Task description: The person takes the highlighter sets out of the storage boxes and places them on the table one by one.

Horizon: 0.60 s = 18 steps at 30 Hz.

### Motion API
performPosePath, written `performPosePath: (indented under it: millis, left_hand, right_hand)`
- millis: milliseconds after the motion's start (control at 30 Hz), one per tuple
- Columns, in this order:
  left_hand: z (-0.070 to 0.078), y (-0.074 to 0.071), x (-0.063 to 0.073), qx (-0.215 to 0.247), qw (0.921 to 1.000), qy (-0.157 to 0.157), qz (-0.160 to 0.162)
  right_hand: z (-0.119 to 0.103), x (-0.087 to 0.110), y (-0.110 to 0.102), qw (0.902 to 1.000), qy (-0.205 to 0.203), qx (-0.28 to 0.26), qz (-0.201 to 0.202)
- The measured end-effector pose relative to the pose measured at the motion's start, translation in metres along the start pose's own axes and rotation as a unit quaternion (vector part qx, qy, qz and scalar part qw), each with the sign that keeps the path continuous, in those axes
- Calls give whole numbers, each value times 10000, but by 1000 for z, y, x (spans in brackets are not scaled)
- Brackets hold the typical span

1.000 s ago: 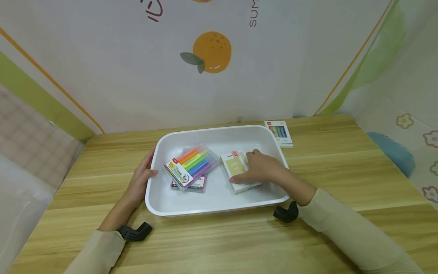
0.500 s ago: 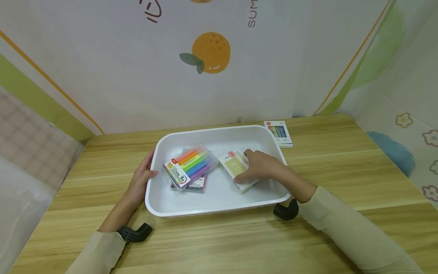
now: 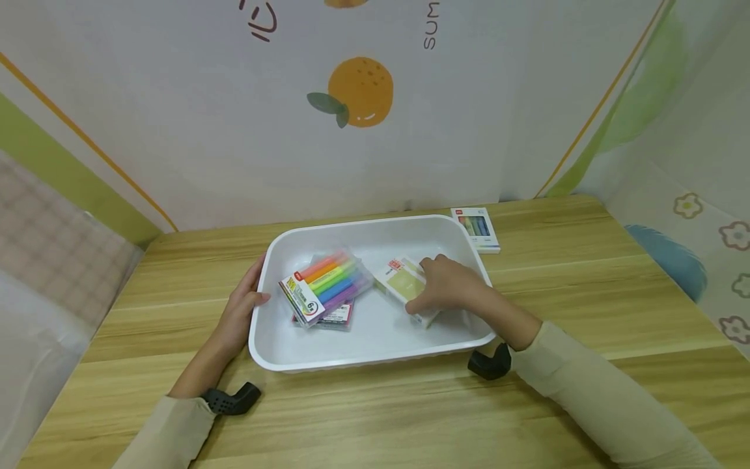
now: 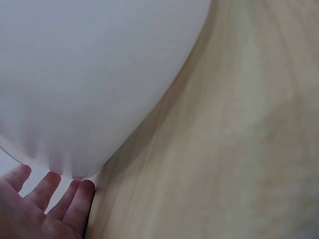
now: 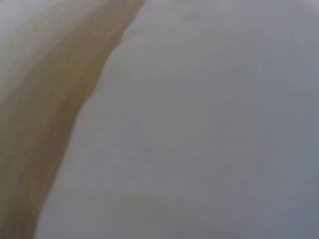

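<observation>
A white plastic bin stands on the table. My left hand holds its left side, thumb over the rim and fingers along the outer wall. In the left wrist view the fingertips touch that wall. Inside, at the right, my right hand grips a small white and pale-green box between thumb and fingers; the hand hides its right part. A clear pack of rainbow highlighters lies at the left of the bin, on top of another flat pack.
Behind the bin's back right corner lies a white box with a window showing coloured sticks. The wood-grain table meets a printed cloth at the back. The right wrist view shows mostly blurred white bin wall.
My right hand has turned the pale-green box counterclockwise inside the bin, its near end swinging right. My left hand has stayed on the bin's side.
</observation>
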<state>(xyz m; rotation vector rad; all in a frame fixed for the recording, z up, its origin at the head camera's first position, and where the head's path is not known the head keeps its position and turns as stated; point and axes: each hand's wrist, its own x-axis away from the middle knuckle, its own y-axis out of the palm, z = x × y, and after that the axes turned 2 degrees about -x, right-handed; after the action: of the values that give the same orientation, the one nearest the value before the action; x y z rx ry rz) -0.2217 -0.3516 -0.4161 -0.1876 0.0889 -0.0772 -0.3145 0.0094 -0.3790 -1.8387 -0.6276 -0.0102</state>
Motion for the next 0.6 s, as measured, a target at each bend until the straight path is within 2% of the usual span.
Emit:
performPosePath:
  millis: [233,600]
  left_hand:
    - [0,0,1,12,10000,49,3]
    - [1,0,0,-20,10000,41,-6]
  right_hand:
    - [1,1,0,9998,-117,99,154]
    - [0,4,-1,9995,-184,-106,221]
